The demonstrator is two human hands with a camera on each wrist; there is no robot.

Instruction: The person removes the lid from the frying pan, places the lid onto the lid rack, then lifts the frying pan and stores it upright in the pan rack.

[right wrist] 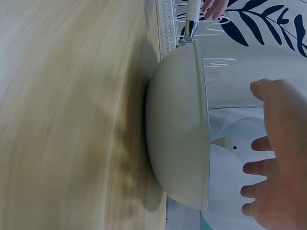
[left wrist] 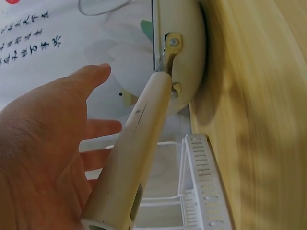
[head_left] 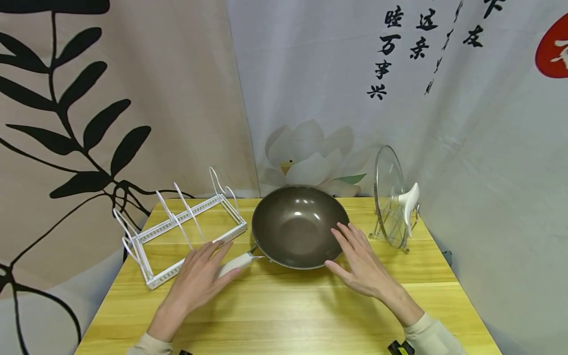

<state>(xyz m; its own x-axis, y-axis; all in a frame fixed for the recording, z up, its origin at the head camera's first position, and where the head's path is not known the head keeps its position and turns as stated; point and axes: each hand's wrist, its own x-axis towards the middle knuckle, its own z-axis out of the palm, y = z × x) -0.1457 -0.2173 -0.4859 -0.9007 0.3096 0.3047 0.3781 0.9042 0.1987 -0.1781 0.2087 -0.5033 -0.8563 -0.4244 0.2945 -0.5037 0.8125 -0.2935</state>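
A wok [head_left: 296,224] with a dark brown inside, a cream outside and a cream handle [left wrist: 139,139] stands upright on the wooden table. My left hand [head_left: 201,276] hovers over the handle with its fingers extended. In the left wrist view the thumb and fingers [left wrist: 103,128] are not closed around it. Beside the wok's right rim is my right hand [head_left: 366,268], fingers spread and slightly bent. The right wrist view shows a gap between these fingertips [right wrist: 249,167] and the wok's side. Neither hand holds anything.
A white slotted rack [head_left: 164,227] with wire dividers and end loops lies on the left of the table [head_left: 284,315]. At the right, a wire stand [head_left: 377,230] holds a glass lid [head_left: 385,197] and a white curved piece [head_left: 409,204]. Printed curtains [head_left: 306,74] hang behind.
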